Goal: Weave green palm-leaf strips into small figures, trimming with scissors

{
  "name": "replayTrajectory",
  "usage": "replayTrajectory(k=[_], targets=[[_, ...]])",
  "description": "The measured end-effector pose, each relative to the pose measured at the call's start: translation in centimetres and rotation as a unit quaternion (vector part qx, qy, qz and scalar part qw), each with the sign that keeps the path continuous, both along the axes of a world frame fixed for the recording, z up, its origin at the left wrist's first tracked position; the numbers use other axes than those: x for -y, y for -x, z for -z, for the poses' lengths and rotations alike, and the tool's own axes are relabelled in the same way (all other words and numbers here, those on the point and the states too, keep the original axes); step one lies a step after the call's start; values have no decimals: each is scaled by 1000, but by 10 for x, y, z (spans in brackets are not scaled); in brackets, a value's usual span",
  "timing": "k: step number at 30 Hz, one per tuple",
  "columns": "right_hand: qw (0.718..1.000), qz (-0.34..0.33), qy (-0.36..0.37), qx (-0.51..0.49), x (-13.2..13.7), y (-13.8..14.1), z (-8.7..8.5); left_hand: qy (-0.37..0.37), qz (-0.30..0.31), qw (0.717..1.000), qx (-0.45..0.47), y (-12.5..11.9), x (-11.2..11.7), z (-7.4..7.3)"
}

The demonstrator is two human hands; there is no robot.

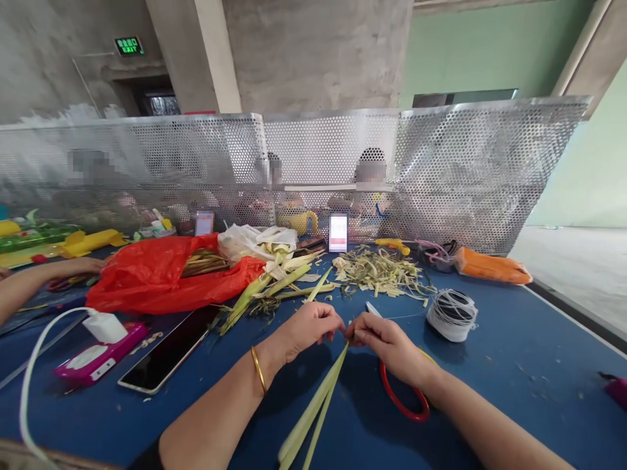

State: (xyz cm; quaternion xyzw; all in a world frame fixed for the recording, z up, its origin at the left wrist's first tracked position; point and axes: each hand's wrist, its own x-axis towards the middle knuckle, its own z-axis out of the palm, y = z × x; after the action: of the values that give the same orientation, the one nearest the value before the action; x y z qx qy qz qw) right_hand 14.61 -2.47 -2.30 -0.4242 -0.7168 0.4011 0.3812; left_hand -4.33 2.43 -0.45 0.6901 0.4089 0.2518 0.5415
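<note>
Pale green leaf strips [316,414] hang down from between my two hands, their tops pinched in my fingertips. My left hand [313,326], with a gold bangle at the wrist, is closed with thumb and forefinger at the upper end of the strips. My right hand [385,336] is closed too, its fingertips gripping the strips where they narrow. Beneath my right hand lies a pair of red-handled scissors [404,398], partly hidden by it, with the blade tip poking out beyond. A spool of pale thread or wire [451,315] stands to the right.
A heap of leaf scraps [382,271] and longer leaves [264,287] lie beyond my hands. On the left are a red plastic bag [147,274], a phone [169,352], a purple power strip [102,356] and another person's hand [81,266]. A perforated metal screen [333,150] borders the back.
</note>
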Motion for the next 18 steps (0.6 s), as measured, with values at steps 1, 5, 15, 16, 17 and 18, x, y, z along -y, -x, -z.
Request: replayTrajectory(k=[1,5,15,16,17,18], targets=[[1000,-2,2,-6,0,1,0,30,1,999,21,-2,3,1],[1000,-17,13,6,2,5,0,95,-4,992,80,-3,14,8],[996,19,22,89,0,1,4,219,-12,972,86,1,15,25],[994,24,43,95,-1,1,4,218,-17,973,79,1,15,25],[993,28,66,96,-1,1,4,213,-21,974,72,0,15,25],[991,33,88,91,-1,2,4,205,-21,976,65,-1,15,25]])
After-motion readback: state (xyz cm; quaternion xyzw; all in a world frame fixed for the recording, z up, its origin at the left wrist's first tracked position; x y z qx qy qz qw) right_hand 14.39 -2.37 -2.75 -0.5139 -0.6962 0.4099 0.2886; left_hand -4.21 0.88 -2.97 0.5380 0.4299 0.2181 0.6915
